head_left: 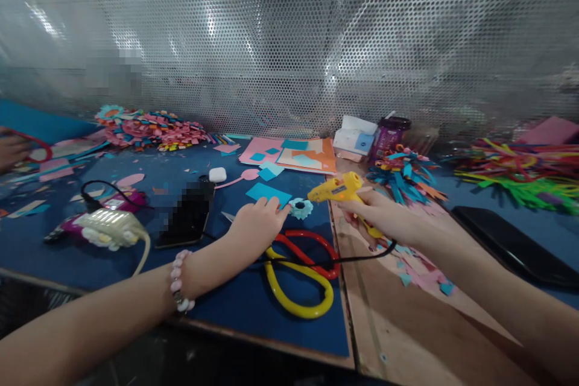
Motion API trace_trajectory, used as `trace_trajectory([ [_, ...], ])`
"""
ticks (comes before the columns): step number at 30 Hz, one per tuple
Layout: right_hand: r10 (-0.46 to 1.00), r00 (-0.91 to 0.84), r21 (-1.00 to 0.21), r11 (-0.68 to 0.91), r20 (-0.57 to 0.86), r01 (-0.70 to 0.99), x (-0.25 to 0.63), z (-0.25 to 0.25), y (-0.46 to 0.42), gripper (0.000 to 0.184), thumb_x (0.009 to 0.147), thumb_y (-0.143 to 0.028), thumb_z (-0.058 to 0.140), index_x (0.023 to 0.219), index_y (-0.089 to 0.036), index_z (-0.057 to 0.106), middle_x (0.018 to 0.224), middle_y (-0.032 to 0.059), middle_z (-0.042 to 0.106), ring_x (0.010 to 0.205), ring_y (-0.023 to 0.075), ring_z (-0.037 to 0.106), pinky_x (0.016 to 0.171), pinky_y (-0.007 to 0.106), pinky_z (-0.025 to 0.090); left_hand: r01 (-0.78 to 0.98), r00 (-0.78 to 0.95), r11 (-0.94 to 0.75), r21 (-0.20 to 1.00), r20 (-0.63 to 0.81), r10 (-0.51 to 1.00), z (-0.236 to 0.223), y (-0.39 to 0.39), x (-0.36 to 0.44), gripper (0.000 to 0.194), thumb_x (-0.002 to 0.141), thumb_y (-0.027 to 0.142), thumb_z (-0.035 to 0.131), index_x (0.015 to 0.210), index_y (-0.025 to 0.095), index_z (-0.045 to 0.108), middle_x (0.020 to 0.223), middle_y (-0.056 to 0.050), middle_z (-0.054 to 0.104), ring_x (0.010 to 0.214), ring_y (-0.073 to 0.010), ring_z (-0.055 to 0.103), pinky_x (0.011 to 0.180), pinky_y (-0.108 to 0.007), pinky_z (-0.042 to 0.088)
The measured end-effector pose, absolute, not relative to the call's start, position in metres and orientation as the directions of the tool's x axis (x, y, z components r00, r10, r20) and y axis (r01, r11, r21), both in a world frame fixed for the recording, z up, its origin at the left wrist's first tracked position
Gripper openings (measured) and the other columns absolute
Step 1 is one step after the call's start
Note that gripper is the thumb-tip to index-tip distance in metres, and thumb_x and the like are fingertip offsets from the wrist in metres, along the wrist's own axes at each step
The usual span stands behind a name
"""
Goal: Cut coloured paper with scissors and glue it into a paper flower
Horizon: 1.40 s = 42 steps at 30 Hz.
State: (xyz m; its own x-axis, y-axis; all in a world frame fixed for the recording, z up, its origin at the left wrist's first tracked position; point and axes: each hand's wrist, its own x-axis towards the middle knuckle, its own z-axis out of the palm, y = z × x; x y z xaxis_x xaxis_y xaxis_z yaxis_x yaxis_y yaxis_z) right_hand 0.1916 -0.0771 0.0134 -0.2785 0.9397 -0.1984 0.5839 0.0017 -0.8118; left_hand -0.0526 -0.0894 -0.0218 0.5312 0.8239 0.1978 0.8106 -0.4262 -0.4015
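Observation:
My right hand (377,214) is wrapped round a yellow glue gun (335,188), its nozzle pointing left. Just below the nozzle is a small light blue paper flower (308,210) with a dark hole in its middle. My left hand (260,223) has its fingertips closed at the flower's left edge. A blue paper strip (266,193) lies behind my left fingers. Under my left wrist and beside it rests a pair of scissors with one red and one yellow handle (332,298). The glue gun's black cord (362,258) runs across the handles.
Left are a phone (190,217), a white earbud case (218,175) and a power strip (111,228). Paper sheets (253,149) and a purple jar (389,136) stand near the perforated metal screen (271,48). Another phone (511,244) lies right. Another person's hand (12,149) shows far left.

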Motion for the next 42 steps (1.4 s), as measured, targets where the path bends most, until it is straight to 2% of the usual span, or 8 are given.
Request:
trace_trajectory([
  [14,0.935,-0.302,-0.789,0.041,-0.187,0.613,0.201,0.005,-0.079,0.04,0.084,-0.058,0.044,0.072,-0.02,0.046,0.038,-0.0038,0.05,0.03,0.0119,0.047,0.031,0.022,0.036,0.812,0.535,-0.438,-0.385,0.191,0.823,-0.022,-0.089,-0.053,0.04,0.09,0.016,0.043,0.129,0.022,0.051,0.093,-0.01,0.057,0.082,-0.0182,0.056,0.06,-0.025,0.041],
  [34,0.939,-0.235,-0.756,-0.037,-0.249,0.653,0.196,0.016,-0.094,0.04,0.083,-0.055,0.047,0.067,-0.02,0.044,0.037,-0.0024,0.05,0.031,0.0114,0.049,0.032,0.02,0.035,0.824,0.53,-0.443,-0.354,0.203,0.823,-0.026,-0.087,-0.053,0.042,0.092,0.014,0.037,0.13,0.022,0.051,0.092,-0.011,0.057,0.081,-0.0182,0.055,0.059,-0.025,0.041],
  [42,0.946,-0.186,-0.751,-0.082,-0.266,0.655,0.191,0.024,-0.103,0.04,0.081,-0.057,0.048,0.063,-0.021,0.043,0.038,-0.0027,0.05,0.028,0.0097,0.046,0.03,0.021,0.034,0.828,0.53,-0.45,-0.334,0.205,0.823,-0.026,-0.087,-0.053,0.041,0.092,0.015,0.035,0.129,0.021,0.051,0.092,-0.011,0.057,0.081,-0.0175,0.054,0.059,-0.024,0.04],
])
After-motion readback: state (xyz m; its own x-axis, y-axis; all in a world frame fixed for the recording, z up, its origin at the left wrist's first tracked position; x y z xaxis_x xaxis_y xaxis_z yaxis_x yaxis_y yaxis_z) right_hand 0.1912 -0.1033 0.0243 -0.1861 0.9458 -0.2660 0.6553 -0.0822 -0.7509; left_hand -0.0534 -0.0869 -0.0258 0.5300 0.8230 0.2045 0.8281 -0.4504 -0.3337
